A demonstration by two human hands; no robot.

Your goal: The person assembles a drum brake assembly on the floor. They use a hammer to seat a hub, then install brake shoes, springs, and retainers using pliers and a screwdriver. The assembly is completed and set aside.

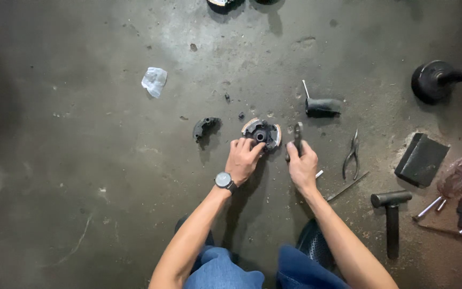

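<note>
A round dark metal clutch assembly (263,132) with curved pale-lined shoes lies on the concrete floor. My left hand (243,158), with a wristwatch on the wrist, rests its fingertips on the assembly's near edge. My right hand (302,165) grips a dark tool (297,137) that points up just right of the assembly. A separate curved dark shoe (204,128) lies to the left of the assembly.
A crumpled white scrap (154,81) lies at upper left. On the right lie a dark cylindrical handle (322,106), pliers (352,156), a thin rod (348,185), a T-shaped tool (391,214), a black block (421,159), a bell-shaped part (435,80) and several bolts (429,207).
</note>
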